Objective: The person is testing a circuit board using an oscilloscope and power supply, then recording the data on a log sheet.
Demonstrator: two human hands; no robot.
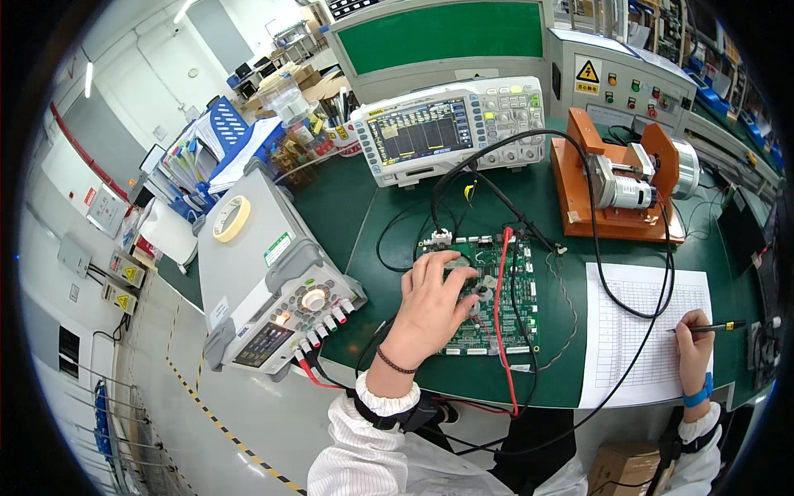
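Observation:
My left hand [434, 302] reaches over a green circuit board [517, 289] on the table. Its fingers are bent and spread, with thumb and forefinger apart beside a small round grey part [483, 293]. The palm hides much of the board's left side. A red test lead [498, 306] and a black cable run across the board. My right hand [693, 351] is closed round a black pen [719, 327], its tip over a printed sheet with a grid [612, 364]. A black cable lies across that sheet.
An oscilloscope [422, 132] stands behind the board. A power supply [256, 264] with a tape roll [231, 219] on top is at left. An orange stand with a motor [628, 192] sits at right. Cables loop over the table. Folders [223, 136] stand at the back left.

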